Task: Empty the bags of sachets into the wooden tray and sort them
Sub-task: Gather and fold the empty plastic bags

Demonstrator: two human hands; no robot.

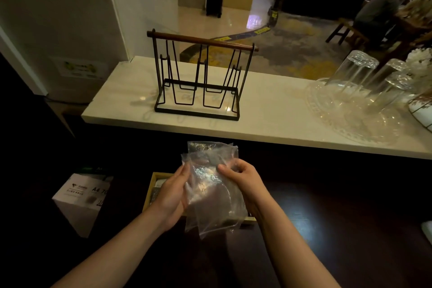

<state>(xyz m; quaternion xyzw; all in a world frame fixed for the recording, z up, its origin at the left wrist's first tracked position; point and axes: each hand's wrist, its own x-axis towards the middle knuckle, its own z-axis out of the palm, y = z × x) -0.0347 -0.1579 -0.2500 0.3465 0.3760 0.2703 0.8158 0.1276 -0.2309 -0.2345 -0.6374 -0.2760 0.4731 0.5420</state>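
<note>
Two hands: left hand (173,196) and right hand (243,182) both pinching a bunch of clear plastic bags (210,184), held up above the wooden tray (149,192)
Tray: mostly hidden, on a dark counter (327,217)
Nearby: white A4 paper box (81,199) to the left
Behind: white marble ledge (268,114) with wire rack (201,77), upturned glasses (355,70)
Room: lobby-ish, shiny floor

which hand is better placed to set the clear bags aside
Probably the right hand: it pinches the clear plastic bags near their top, with open dark counter on its side. The left hand only steadies them over the wooden tray.
</note>
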